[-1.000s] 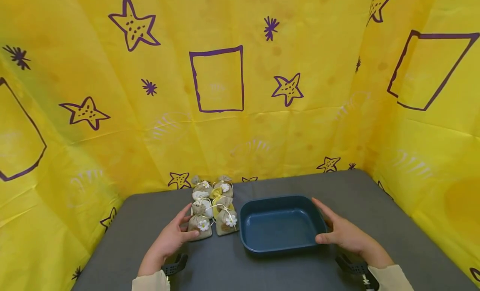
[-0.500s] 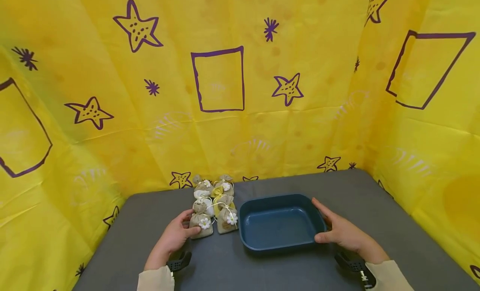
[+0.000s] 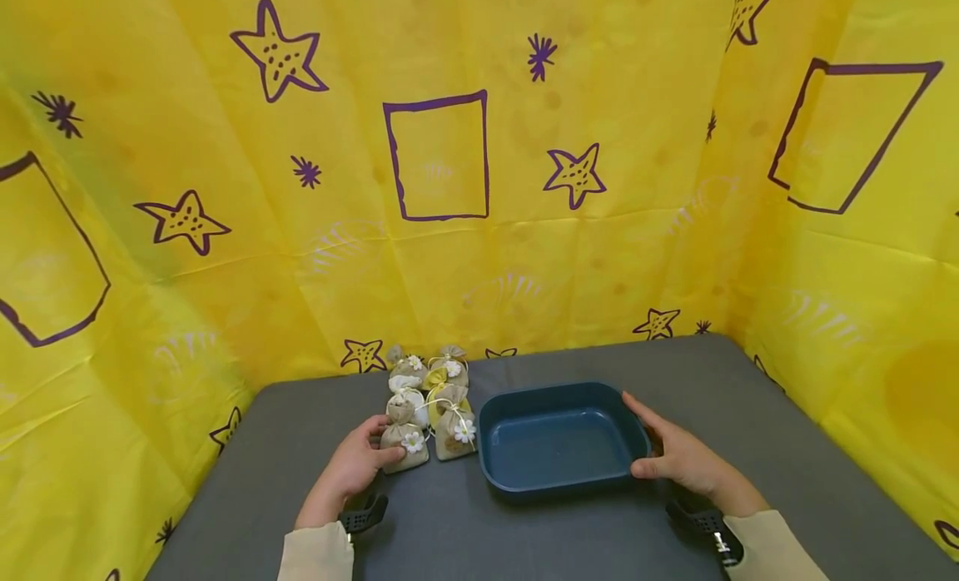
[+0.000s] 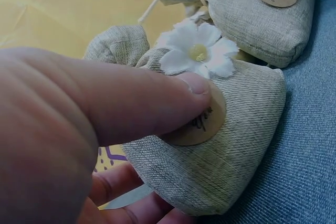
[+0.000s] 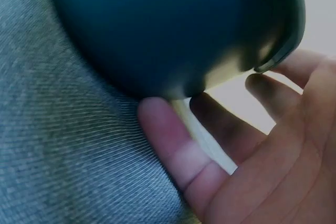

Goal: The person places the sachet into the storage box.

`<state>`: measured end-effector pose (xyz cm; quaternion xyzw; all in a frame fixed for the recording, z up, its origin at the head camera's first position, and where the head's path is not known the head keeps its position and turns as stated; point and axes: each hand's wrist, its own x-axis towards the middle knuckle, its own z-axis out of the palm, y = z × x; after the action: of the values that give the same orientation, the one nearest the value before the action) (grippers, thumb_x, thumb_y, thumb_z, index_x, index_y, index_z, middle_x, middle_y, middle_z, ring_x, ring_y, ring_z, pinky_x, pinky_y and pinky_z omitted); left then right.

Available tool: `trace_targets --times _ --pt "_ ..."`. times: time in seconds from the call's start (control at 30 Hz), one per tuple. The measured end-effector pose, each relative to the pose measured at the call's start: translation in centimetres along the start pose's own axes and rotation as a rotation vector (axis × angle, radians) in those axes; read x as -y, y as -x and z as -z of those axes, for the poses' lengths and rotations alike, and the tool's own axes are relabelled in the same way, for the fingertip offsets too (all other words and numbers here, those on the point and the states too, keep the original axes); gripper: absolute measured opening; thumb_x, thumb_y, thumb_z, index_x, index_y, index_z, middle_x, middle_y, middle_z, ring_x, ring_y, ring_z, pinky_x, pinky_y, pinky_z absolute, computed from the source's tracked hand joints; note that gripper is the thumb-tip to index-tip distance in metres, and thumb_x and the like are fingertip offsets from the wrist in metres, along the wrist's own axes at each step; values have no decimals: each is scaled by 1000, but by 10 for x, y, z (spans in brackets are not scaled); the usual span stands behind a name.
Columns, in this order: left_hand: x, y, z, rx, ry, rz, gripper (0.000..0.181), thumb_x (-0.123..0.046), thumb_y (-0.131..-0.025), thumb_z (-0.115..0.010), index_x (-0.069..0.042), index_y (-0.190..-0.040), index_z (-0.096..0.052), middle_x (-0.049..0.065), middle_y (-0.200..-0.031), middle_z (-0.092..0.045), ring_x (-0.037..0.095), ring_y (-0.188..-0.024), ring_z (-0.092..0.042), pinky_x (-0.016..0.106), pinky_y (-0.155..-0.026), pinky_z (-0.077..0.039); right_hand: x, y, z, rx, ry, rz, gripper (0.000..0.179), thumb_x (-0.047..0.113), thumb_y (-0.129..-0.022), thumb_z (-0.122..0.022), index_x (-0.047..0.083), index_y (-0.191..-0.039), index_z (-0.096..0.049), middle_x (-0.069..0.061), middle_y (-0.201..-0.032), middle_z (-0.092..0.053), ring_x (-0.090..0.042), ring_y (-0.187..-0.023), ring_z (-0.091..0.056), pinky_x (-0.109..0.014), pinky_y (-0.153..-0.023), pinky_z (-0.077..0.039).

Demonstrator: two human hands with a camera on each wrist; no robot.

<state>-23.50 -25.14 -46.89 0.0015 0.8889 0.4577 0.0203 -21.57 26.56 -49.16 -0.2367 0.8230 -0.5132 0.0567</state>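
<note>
At the front left of a group of small drawstring sachets, my left hand [image 3: 356, 463] holds a beige linen sachet [image 3: 405, 454]. In the left wrist view the thumb [image 4: 152, 95] lies across its round brown label, under a white fabric daisy [image 4: 198, 52], with fingers beneath and behind the sachet. To the right of the group stands a dark blue rectangular dish [image 3: 562, 484] with nothing inside. My right hand [image 3: 685, 456] holds the dish's right end, thumb near the front corner and fingers at the far side. In the right wrist view the thumb tip touches the dish's lower wall [image 5: 173, 40].
Another beige sachet [image 3: 454, 439] stands between the held one and the dish. Behind are a white sachet [image 3: 412, 408], a yellow sachet [image 3: 436, 379] and further beige ones. Grey cloth [image 3: 479, 535] covers the table; a yellow printed curtain [image 3: 464, 290] encloses it.
My left hand's fingers have closed in around the front left sachet, shifting slightly right. The right hand stays at the dish's end. The head view has shifted a little.
</note>
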Motion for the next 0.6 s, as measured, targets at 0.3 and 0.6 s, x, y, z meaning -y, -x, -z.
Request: trace_targets --times 0.3,0.6 --pt "-3 2 3 -6 -30 -13 49 -15 -77 -86 -8 -118 -60 22 -123 -59 32 -102 -61 43 -76 -51 -5 -1 -3 -8 -33 -36 99 40 -87 -78 15 -161 -17 -21 -162 -12 -52 -140 -20 -66 -101 -31" --pt "2 1 2 1 16 -21 44 -15 -75 -88 -14 -109 -61 11 -111 -63 24 -90 -63 38 -68 -49 -2 0 -3 -4 -59 -51 99 39 -87 -78 16 -161 -16 -20 -163 -10 -52 -142 -15 -66 -103 -29"
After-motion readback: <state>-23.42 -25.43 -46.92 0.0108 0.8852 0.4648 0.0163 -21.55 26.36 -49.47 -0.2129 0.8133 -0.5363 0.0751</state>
